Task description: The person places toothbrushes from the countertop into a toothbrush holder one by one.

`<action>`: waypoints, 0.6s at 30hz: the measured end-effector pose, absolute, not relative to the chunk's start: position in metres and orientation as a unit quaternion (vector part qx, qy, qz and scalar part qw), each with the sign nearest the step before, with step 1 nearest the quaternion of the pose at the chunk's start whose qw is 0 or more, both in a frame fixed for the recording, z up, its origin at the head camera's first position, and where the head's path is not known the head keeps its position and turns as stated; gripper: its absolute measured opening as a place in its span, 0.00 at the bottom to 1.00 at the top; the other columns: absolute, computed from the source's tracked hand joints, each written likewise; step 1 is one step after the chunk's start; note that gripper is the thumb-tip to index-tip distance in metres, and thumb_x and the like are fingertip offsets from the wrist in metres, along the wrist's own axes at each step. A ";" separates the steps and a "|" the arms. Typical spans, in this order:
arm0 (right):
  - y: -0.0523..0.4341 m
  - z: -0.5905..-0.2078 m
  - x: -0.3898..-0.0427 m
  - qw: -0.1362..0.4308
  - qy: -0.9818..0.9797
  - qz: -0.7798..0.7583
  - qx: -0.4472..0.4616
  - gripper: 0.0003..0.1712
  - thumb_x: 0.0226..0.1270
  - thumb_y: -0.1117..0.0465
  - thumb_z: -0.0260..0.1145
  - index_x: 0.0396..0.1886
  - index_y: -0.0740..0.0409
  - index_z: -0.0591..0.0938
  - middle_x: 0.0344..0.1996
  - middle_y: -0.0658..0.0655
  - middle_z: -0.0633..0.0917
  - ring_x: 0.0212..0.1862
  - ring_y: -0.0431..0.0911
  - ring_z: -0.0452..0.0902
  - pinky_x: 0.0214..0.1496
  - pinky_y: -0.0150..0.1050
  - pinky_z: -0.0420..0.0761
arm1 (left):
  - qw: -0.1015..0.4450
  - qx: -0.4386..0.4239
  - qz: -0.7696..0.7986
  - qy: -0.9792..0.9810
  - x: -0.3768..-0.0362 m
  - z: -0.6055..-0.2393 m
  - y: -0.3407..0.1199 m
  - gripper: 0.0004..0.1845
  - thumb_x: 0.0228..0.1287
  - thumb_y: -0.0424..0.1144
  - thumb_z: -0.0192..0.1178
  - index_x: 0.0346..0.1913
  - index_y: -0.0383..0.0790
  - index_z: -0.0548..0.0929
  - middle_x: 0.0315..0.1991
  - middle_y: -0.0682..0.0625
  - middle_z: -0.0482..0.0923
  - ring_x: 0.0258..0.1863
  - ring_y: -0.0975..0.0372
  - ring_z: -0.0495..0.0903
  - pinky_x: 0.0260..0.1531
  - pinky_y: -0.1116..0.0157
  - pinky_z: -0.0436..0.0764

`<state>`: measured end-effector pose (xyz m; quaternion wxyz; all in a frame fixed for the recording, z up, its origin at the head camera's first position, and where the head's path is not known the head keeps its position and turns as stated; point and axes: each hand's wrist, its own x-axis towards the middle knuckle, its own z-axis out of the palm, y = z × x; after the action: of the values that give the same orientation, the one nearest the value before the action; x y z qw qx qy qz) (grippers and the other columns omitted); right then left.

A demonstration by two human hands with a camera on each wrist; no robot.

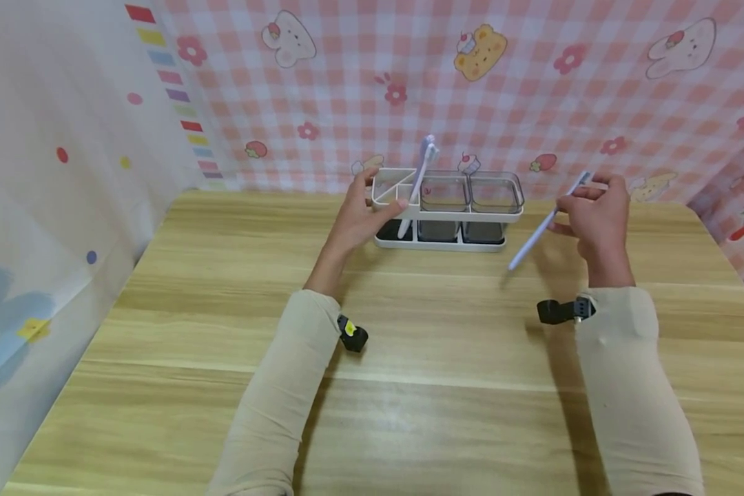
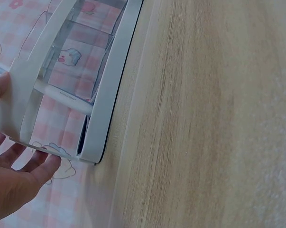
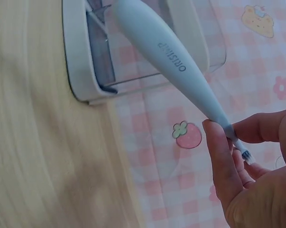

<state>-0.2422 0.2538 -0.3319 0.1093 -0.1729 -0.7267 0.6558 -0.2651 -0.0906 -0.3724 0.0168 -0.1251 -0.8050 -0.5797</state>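
On the wooden table [image 1: 409, 358] stands a white rack [image 1: 446, 207] with clear cups, its left end gripped by the left hand [image 1: 359, 217], while the right hand [image 1: 595, 207] pinches a pale blue toothbrush [image 1: 542, 224] near its bristles, handle slanting down beside the rack.

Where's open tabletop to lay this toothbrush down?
Bare table lies between the two sleeves and in front of the organizer. It's crowded by the organizer's left end, where the left hand grips; the right hand holds the toothbrush beside it.
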 end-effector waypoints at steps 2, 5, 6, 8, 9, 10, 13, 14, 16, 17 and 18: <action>0.252 -0.329 -0.242 0.114 -0.720 0.664 -0.169 0.32 0.66 0.74 0.64 0.65 0.53 0.63 0.42 0.51 0.71 0.38 0.40 0.75 0.25 0.33 0.83 | 0.017 -0.127 -0.580 -0.804 -0.265 -0.372 -0.091 0.46 0.66 0.47 0.68 0.79 0.37 0.54 0.67 0.41 0.63 0.52 0.50 0.71 0.45 0.59 0.77; 0.249 -0.325 -0.241 0.119 -0.713 0.671 -0.166 0.32 0.66 0.73 0.64 0.65 0.52 0.63 0.43 0.51 0.71 0.39 0.41 0.75 0.26 0.33 0.83 | 0.016 -0.129 -0.582 -0.803 -0.265 -0.371 -0.090 0.46 0.66 0.47 0.68 0.79 0.37 0.54 0.67 0.40 0.63 0.52 0.50 0.71 0.46 0.58 0.77; 0.248 -0.324 -0.241 0.120 -0.711 0.673 -0.165 0.32 0.66 0.73 0.64 0.65 0.52 0.63 0.43 0.51 0.71 0.39 0.41 0.75 0.27 0.34 0.83 | 0.015 -0.129 -0.583 -0.802 -0.264 -0.371 -0.090 0.46 0.66 0.47 0.68 0.79 0.37 0.54 0.67 0.40 0.62 0.53 0.50 0.71 0.45 0.58 0.78; 0.245 -0.322 -0.241 0.120 -0.709 0.676 -0.164 0.32 0.66 0.73 0.65 0.64 0.52 0.63 0.43 0.52 0.71 0.39 0.41 0.76 0.27 0.34 0.84 | 0.013 -0.127 -0.583 -0.802 -0.264 -0.371 -0.091 0.46 0.66 0.47 0.68 0.79 0.38 0.54 0.67 0.40 0.62 0.53 0.50 0.71 0.46 0.58 0.78; 0.244 -0.321 -0.242 0.121 -0.706 0.679 -0.163 0.32 0.66 0.73 0.65 0.64 0.51 0.63 0.44 0.52 0.71 0.39 0.41 0.76 0.27 0.35 0.84 | 0.013 -0.126 -0.583 -0.803 -0.264 -0.371 -0.091 0.46 0.66 0.47 0.68 0.79 0.39 0.54 0.68 0.40 0.62 0.53 0.50 0.71 0.46 0.58 0.78; 0.243 -0.320 -0.242 0.122 -0.705 0.680 -0.161 0.32 0.66 0.74 0.65 0.64 0.51 0.63 0.44 0.52 0.72 0.39 0.41 0.76 0.27 0.35 0.84 | 0.012 -0.125 -0.582 -0.803 -0.265 -0.371 -0.091 0.46 0.66 0.47 0.68 0.79 0.39 0.54 0.68 0.40 0.62 0.53 0.50 0.71 0.46 0.58 0.78; 0.239 -0.317 -0.243 0.124 -0.696 0.690 -0.154 0.32 0.64 0.76 0.64 0.62 0.51 0.64 0.44 0.53 0.72 0.38 0.41 0.76 0.27 0.35 0.84 | 0.015 -0.124 -0.581 -0.804 -0.265 -0.372 -0.091 0.46 0.66 0.47 0.68 0.79 0.39 0.55 0.67 0.41 0.62 0.53 0.50 0.71 0.45 0.58 0.78; 0.238 -0.316 -0.243 0.125 -0.692 0.694 -0.152 0.32 0.64 0.77 0.63 0.62 0.52 0.64 0.44 0.53 0.72 0.37 0.41 0.76 0.26 0.35 0.84 | 0.015 -0.124 -0.581 -0.804 -0.265 -0.372 -0.091 0.46 0.66 0.47 0.68 0.78 0.38 0.55 0.67 0.41 0.62 0.53 0.50 0.71 0.45 0.58 0.77; 0.235 -0.314 -0.244 0.126 -0.689 0.698 -0.150 0.32 0.63 0.77 0.63 0.62 0.51 0.64 0.44 0.53 0.71 0.38 0.41 0.75 0.26 0.35 0.83 | 0.016 -0.123 -0.580 -0.805 -0.265 -0.372 -0.091 0.46 0.66 0.47 0.68 0.79 0.38 0.55 0.67 0.41 0.63 0.53 0.50 0.71 0.45 0.59 0.77; 0.234 -0.313 -0.244 0.127 -0.685 0.702 -0.150 0.32 0.63 0.77 0.63 0.62 0.51 0.64 0.44 0.53 0.71 0.38 0.42 0.75 0.25 0.35 0.83 | 0.015 -0.123 -0.580 -0.805 -0.265 -0.372 -0.091 0.46 0.66 0.47 0.68 0.79 0.38 0.55 0.67 0.41 0.63 0.53 0.50 0.71 0.45 0.58 0.77; 0.233 -0.312 -0.244 0.129 -0.682 0.704 -0.150 0.33 0.63 0.77 0.64 0.62 0.51 0.64 0.44 0.53 0.71 0.38 0.42 0.75 0.25 0.35 0.83 | 0.015 -0.124 -0.580 -0.805 -0.265 -0.372 -0.091 0.46 0.66 0.47 0.68 0.79 0.38 0.55 0.67 0.41 0.63 0.53 0.50 0.71 0.46 0.58 0.78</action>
<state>-0.2439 0.2332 -0.3118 0.1294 -0.1499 -0.6817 0.7043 -0.2646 -0.0908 -0.3716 0.0149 -0.1241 -0.8050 -0.5799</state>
